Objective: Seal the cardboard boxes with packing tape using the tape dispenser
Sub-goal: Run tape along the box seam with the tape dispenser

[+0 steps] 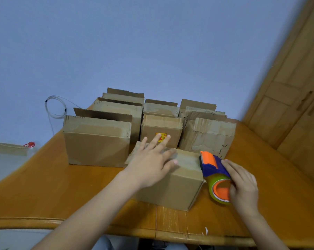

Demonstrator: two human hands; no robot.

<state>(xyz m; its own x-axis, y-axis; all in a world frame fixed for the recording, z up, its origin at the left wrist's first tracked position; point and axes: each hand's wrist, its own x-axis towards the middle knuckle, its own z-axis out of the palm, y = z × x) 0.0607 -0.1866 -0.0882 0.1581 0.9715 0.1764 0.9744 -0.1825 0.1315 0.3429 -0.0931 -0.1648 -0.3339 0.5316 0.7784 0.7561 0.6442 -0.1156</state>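
Observation:
A closed cardboard box (176,186) lies nearest me on the wooden table (44,192). My left hand (152,159) rests flat on its top with fingers spread and straight. My right hand (242,184) grips a blue and orange tape dispenser (213,165) carrying a roll of clear tape (219,190). The dispenser's orange head touches the box's top right edge. Behind stand several more cardboard boxes (96,141), some with flaps up.
A box with a red and yellow label (161,130) stands right behind my left hand. A coiled clear cable (55,107) hangs on the blue wall at left. A wooden door (293,87) is at the right. The table's front edge runs just below the near box.

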